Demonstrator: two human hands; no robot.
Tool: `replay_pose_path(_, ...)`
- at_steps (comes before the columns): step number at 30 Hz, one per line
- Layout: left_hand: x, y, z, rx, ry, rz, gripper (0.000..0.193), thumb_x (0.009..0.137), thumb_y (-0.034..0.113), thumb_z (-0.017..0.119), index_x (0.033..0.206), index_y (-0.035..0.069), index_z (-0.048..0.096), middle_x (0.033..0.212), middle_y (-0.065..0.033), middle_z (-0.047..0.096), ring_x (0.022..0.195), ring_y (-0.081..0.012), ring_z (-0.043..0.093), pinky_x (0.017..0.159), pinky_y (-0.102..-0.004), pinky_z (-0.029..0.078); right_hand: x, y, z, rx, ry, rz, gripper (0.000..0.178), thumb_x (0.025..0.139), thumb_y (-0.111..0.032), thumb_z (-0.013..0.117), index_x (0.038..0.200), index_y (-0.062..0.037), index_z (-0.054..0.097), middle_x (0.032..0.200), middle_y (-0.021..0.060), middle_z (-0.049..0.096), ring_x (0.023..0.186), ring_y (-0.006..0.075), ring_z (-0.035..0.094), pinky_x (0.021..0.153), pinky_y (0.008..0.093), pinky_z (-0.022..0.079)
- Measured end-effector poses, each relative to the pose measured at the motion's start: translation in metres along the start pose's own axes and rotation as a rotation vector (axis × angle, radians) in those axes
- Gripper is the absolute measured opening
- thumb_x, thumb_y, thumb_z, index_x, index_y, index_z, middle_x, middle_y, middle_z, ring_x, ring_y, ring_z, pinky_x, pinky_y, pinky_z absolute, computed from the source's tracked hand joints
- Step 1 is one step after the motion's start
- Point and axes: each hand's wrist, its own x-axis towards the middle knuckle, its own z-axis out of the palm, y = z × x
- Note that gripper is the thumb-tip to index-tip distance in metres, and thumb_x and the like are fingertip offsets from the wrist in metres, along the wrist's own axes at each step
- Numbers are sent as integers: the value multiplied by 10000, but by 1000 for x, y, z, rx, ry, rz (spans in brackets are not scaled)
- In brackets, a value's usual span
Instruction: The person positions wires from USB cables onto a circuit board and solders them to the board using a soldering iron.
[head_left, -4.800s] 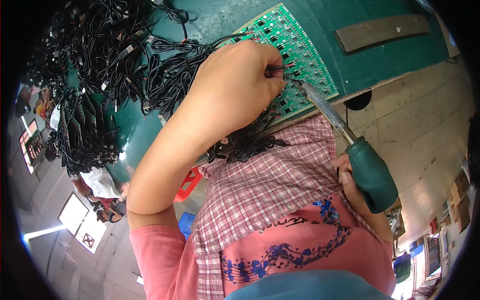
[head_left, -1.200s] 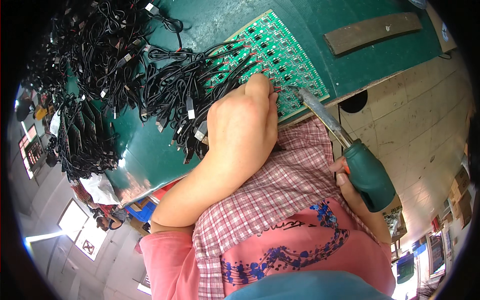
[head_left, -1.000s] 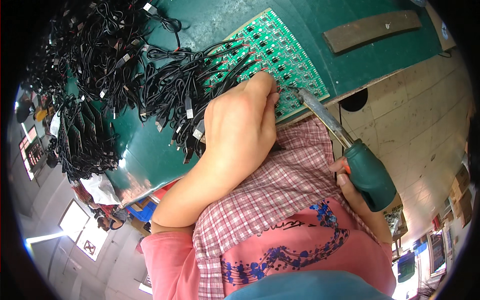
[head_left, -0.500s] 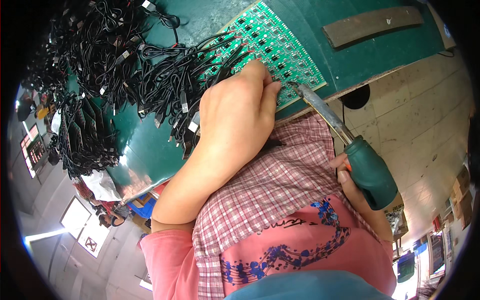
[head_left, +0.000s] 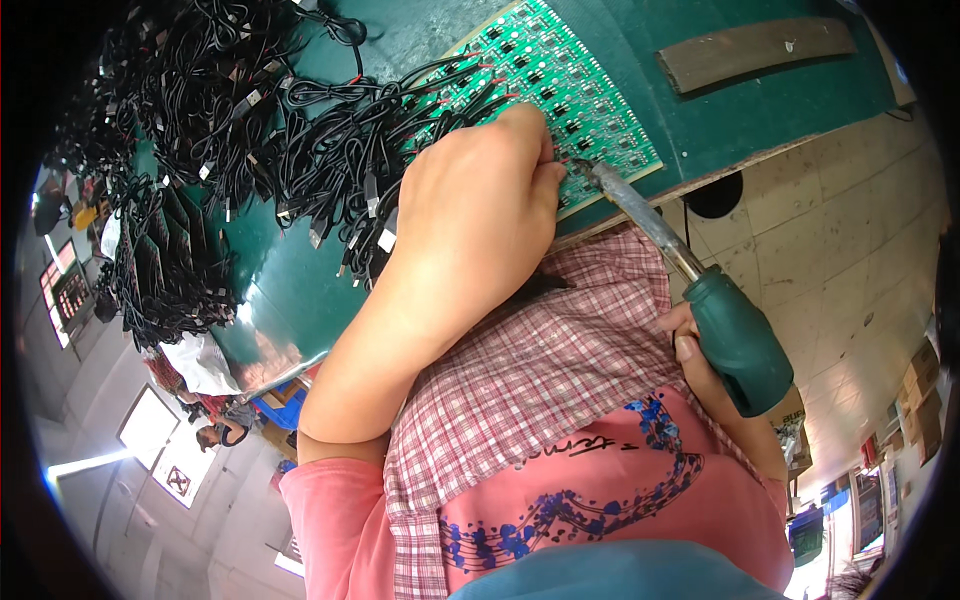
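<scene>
A green circuit board (head_left: 590,80) with rows of small black parts lies on the dark green bench (head_left: 760,120). My left hand (head_left: 470,220) rests on the board's near edge with its fingers curled and pinched at the board. A black cable (head_left: 535,288) comes out from under its palm. My right hand (head_left: 697,352) grips the green handle of a soldering iron (head_left: 738,340). The iron's metal tip (head_left: 585,170) touches the board right beside my left fingertips. What the fingertips pinch is hidden.
A heap of black cables with plugs (head_left: 300,130) covers the bench left of the board, with red wire ends on the board. A brown flat strip (head_left: 755,50) lies beyond the board. Tiled floor (head_left: 850,230) and cardboard boxes (head_left: 920,400) are at the right.
My left hand has shifted a little along the board's edge, and the iron's tip has followed it. My right hand keeps the same grip on the handle.
</scene>
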Motion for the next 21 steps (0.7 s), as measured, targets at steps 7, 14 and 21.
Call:
replay_pose_path(7, 3, 0, -2, 16, -9, 6, 121, 803, 66, 679, 829, -26, 604, 729, -200, 637, 701, -381, 632, 641, -429, 477, 0, -3, -3, -86, -1, -11, 161, 871, 39, 547, 1012, 0, 615, 859, 25, 601, 708, 91, 500, 664, 242, 430)
replay_pose_path(14, 2, 1, -3, 7, -23, -9, 127, 801, 69, 682, 835, -27, 607, 735, -200, 643, 710, -380, 638, 646, -424, 484, 5, -12, -7, 59, 7, -48, 149, 902, 15, 550, 1039, -30, 513, 936, 88, 633, 699, 90, 524, 645, 250, 464)
replay_pose_path(21, 2, -2, -1, 21, -7, 6, 125, 812, 84, 687, 837, -8, 606, 715, -189, 645, 696, -379, 644, 629, -430, 483, 13, -21, -4, 402, 163, 38, 163, 830, 16, 601, 986, -21, 624, 903, 66, 659, 748, 170, 580, 693, 312, 478)
